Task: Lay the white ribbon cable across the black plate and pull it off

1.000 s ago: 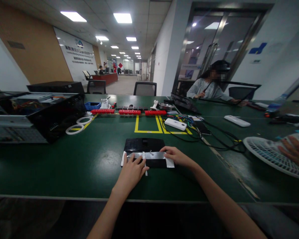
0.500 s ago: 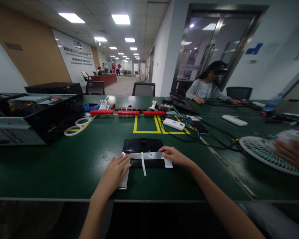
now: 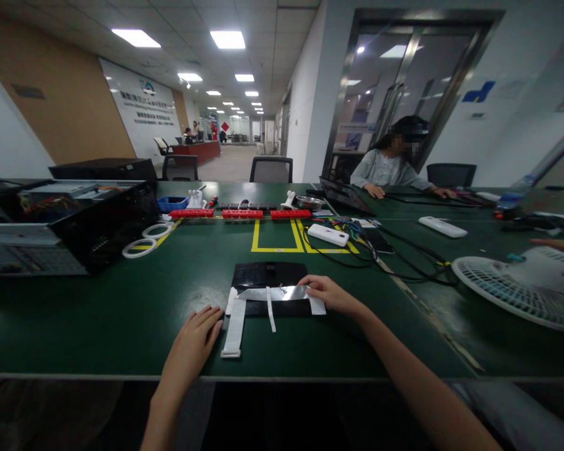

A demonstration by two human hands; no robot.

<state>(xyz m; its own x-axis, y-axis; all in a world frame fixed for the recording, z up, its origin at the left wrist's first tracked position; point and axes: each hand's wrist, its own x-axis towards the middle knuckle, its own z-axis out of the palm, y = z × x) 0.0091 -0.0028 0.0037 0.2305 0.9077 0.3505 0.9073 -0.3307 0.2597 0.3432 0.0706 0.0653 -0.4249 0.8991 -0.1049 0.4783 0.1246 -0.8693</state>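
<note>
A flat ribbon cable (image 3: 235, 326) with a silvery middle stretch and white ends lies across a black flat panel (image 3: 270, 272). Its left end hangs down toward me onto the green table and finishes in a white connector. A narrow white strip (image 3: 271, 313) crosses the silvery part. My left hand (image 3: 192, 341) rests on the table just left of the cable, fingers stretched out, holding nothing. At the cable's right fold, my right hand (image 3: 331, 294) pinches the silvery stretch between thumb and fingers; the shorter white right end shows below it.
An opened computer case (image 3: 108, 219) stands left, beside white rings (image 3: 140, 247). Red power-strip-like bars (image 3: 242, 213) line the far side. A white device (image 3: 328, 235) and black cables lie right of yellow tape. A white fan (image 3: 502, 291) is at right, with another person's hands.
My left hand has slid off the cable's left end to the left, uncovering that end and its connector. My right hand stays in place. The neighbour's hands on the fan moved.
</note>
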